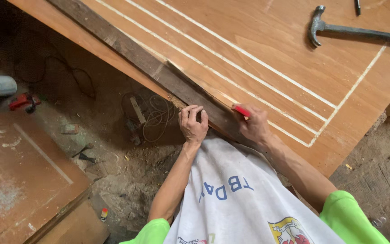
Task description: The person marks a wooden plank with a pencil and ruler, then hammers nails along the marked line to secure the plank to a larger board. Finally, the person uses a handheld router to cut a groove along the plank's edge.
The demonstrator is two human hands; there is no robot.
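Pinching a red pencil (241, 110) in the right hand (254, 126), fingers pressed together around it, tip at the near edge of the wooden door panel (271, 68). Left hand (193, 124) curled at the dark edge strip (159, 72) beside it, apparently holding nothing. Light and stiff, probably (pencil best held near the tip). One pencil, one claw hammer (353, 30) far across the panel, two hands.

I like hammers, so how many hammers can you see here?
1. A dark claw hammer lies on the far right of the wooden panel, away from both hands. Others may be hidden among the clutter on the dirt floor, though none shows.
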